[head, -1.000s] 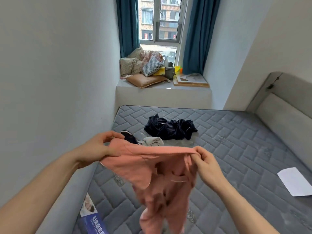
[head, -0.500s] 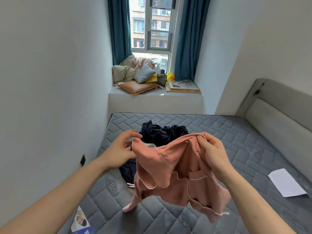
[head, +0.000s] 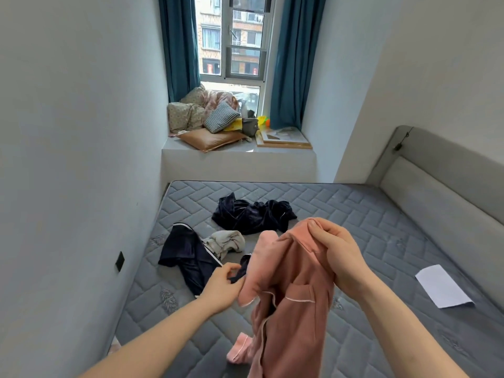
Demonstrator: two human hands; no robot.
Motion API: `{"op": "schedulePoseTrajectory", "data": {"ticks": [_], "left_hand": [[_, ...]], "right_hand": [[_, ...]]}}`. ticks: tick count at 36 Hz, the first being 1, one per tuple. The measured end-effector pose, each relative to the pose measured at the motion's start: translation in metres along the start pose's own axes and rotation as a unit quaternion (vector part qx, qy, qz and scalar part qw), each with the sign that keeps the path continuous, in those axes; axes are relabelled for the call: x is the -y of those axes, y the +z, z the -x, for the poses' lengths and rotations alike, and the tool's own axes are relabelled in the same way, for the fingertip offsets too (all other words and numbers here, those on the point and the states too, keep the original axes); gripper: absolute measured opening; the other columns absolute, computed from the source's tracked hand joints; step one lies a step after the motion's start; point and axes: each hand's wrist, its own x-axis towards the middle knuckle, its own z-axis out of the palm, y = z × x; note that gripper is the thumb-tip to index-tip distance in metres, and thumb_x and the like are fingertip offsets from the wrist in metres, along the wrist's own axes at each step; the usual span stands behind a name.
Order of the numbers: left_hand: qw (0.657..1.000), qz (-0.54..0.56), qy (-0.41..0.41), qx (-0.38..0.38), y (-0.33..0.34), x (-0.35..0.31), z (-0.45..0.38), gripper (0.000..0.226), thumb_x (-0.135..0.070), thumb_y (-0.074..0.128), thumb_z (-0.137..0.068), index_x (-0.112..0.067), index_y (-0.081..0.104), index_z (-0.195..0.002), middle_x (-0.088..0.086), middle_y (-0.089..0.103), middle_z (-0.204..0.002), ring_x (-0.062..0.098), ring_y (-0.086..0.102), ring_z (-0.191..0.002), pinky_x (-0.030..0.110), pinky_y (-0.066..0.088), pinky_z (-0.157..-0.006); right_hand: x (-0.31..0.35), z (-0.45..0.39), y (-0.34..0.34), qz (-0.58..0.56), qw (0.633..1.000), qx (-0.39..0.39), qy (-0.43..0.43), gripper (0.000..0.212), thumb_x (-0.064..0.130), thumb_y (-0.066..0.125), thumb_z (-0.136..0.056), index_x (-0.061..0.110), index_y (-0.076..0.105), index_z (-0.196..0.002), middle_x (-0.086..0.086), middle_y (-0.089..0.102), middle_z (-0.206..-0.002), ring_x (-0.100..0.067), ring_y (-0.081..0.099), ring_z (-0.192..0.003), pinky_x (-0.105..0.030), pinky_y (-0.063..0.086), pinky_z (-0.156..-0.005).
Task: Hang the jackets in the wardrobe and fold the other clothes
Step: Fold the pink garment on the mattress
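A pink pyjama top (head: 289, 290) with white piping hangs in the air over the grey mattress (head: 354, 222). My right hand (head: 338, 257) grips its collar at the top. My left hand (head: 221, 285) is lower, at the garment's left edge, fingers curled and pinching the fabric there. On the mattress behind lie a dark navy velvet garment (head: 251, 216), a second navy piece with white piping (head: 188, 255) and a crumpled beige garment (head: 226, 241). No wardrobe is in view.
A white sheet of paper (head: 444, 286) lies on the mattress at the right. A padded grey headboard (head: 441, 186) runs along the right side, a wall along the left. Cushions (head: 212, 126) and a picture frame (head: 283, 136) crowd the window ledge beyond the bed.
My left hand let go of the top's upper edge and dropped to its lower left side. The top now hangs from my right hand, and the clothes behind are uncovered.
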Motion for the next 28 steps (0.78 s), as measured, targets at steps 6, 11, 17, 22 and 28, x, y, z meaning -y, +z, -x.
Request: {"op": "schedulePoseTrajectory", "data": {"ticks": [6,11,17,22,28], "left_hand": [[0.930,0.159,-0.196,0.269,0.019,0.016,0.017,0.043,-0.046,0.053,-0.086,-0.032,0.063,-0.126,-0.010,0.066,-0.110,0.011,0.057,-0.099,0.033,0.054,-0.087],[0.919,0.259,-0.188,0.229,0.035,0.016,0.012,0.025,-0.022,0.057,-0.099,-0.009,0.067,-0.117,0.016,0.069,-0.119,0.028,0.061,-0.105,0.036,0.050,-0.096],[0.981,0.191,-0.029,0.011,-0.014,-0.003,-0.008,0.030,-0.020,0.060,-0.103,-0.020,0.070,-0.075,-0.011,0.066,-0.064,0.001,0.055,-0.058,0.022,0.045,-0.059],[0.970,0.185,0.065,-0.144,-0.075,-0.038,-0.019,0.006,-0.017,0.070,-0.095,-0.020,0.070,-0.091,-0.012,0.075,-0.079,-0.004,0.066,-0.071,0.019,0.051,-0.068],[0.961,0.124,0.208,-0.133,-0.105,-0.104,-0.007,0.015,-0.001,0.069,-0.088,-0.015,0.064,-0.086,-0.004,0.066,-0.076,0.006,0.058,-0.070,0.024,0.048,-0.067]], "right_hand": [[0.000,0.008,0.003,-0.022,0.999,0.040,0.009,0.023,0.030,0.060,-0.094,0.014,0.076,-0.088,-0.010,0.068,-0.092,-0.016,0.061,-0.085,-0.021,0.050,-0.075],[0.000,0.014,-0.004,-0.023,0.999,0.034,0.008,0.027,0.031,0.058,-0.089,0.014,0.079,-0.089,-0.009,0.074,-0.095,-0.015,0.067,-0.086,-0.021,0.053,-0.076],[-0.016,0.018,-0.044,0.036,0.996,-0.081,0.005,0.032,0.017,0.053,-0.102,0.020,0.081,-0.087,-0.001,0.077,-0.089,-0.005,0.068,-0.079,-0.013,0.053,-0.070],[-0.054,0.023,-0.084,0.187,0.972,-0.137,0.048,0.034,0.025,0.052,-0.106,0.001,0.067,-0.089,0.004,0.060,-0.074,-0.011,0.050,-0.072,-0.030,0.039,-0.068],[-0.082,0.023,-0.078,0.303,0.939,-0.103,0.127,0.033,0.021,0.055,-0.104,0.009,0.057,-0.073,0.004,0.049,-0.065,-0.015,0.046,-0.068,-0.035,0.034,-0.068]]}}
